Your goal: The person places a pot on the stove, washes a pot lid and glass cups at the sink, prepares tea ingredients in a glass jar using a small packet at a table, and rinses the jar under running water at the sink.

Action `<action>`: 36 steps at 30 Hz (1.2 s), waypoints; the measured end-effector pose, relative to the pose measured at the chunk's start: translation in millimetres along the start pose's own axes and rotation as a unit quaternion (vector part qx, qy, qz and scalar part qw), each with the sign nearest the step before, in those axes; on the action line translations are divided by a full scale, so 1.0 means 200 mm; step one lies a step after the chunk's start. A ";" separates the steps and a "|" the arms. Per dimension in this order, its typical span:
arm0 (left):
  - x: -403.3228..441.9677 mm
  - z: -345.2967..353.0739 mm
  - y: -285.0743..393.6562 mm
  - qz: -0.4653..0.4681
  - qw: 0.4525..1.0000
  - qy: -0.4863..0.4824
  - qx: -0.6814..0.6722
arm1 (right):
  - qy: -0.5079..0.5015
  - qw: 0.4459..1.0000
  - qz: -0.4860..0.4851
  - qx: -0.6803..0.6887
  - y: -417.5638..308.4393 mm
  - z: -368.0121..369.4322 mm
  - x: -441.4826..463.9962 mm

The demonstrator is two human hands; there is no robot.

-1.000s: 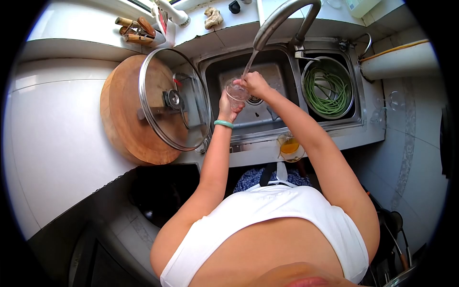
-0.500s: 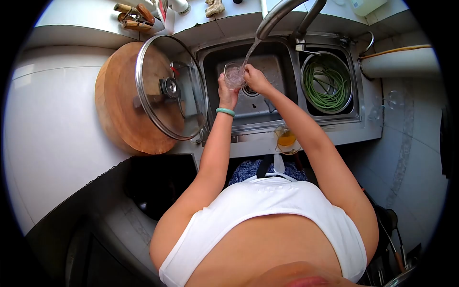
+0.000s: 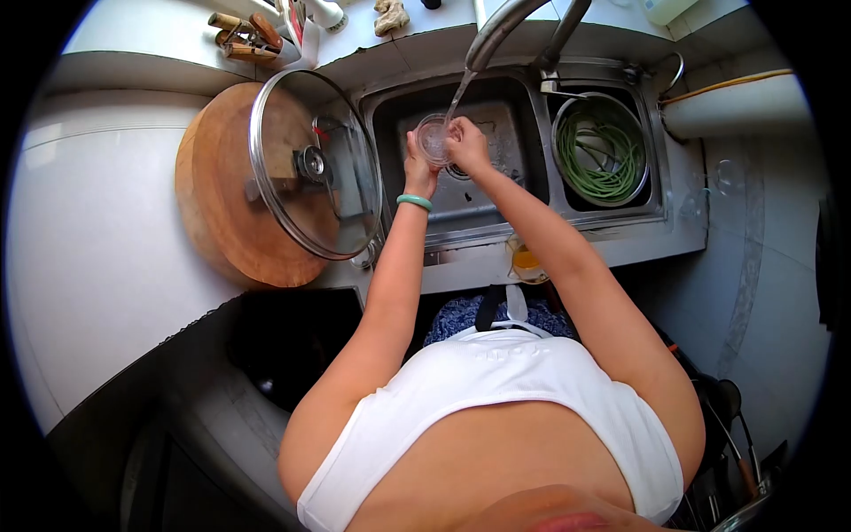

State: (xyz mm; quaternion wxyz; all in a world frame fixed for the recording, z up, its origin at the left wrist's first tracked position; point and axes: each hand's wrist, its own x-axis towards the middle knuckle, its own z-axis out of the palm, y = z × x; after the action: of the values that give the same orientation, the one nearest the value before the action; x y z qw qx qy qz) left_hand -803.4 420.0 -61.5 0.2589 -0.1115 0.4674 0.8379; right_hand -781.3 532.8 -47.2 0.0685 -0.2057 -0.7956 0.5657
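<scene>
Clear cup: held over the left basin of the sink (image 3: pixel 461 211), under the running faucet (image 3: pixel 498 34); compared with a second ago the cup (image 3: pixel 426 148) is farther from the body, its mouth turned more upward.
Left hand: the left hand (image 3: pixel 421 174), below a green bangle (image 3: pixel 414 202), grips the cup's side, as in both earlier frames.
Right hand: curled, the right hand (image 3: pixel 467 144) has its fingers at the cup's right rim; whether they reach inside cannot be told.
Water: the stream (image 3: pixel 457 94) falls beside the right fingers at the cup's mouth; frothy water shows in the cup. More wet spots mark the basin floor than a second ago.
Metal bowl: in the right basin, the bowl (image 3: pixel 602 202) holds coiled green long beans (image 3: pixel 613 183), unchanged.
Glass vessel: on the counter's front edge, the vessel (image 3: pixel 517 266) contains amber liquid (image 3: pixel 527 257); the right forearm partly covers it.
Glass lid: upright, the lid (image 3: pixel 312 163) stands before a round wooden chopping block (image 3: pixel 211 177), as before.
</scene>
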 end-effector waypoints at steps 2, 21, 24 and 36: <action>0.03 -0.01 -0.06 0.041 0.999 -0.006 -0.024 | 0.101 0.988 0.115 0.038 0.04 0.11 -0.06; 0.04 0.01 -0.07 0.077 0.975 -0.053 -0.201 | 0.103 0.991 0.059 0.065 0.05 0.08 -0.05; 0.01 0.04 -0.03 0.008 0.977 -0.065 -0.204 | 0.059 0.997 0.016 0.036 0.05 -0.02 0.03; 0.05 0.00 -0.08 0.082 0.983 0.006 -0.161 | 0.014 0.978 0.180 0.107 0.09 0.08 -0.08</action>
State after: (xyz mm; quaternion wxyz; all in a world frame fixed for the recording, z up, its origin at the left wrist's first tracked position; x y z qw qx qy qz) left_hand -802.1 430.5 -77.4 0.1650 -0.1176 0.3353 0.9201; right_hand -768.9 516.7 -67.6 -0.0015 -0.3450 -0.6793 0.6477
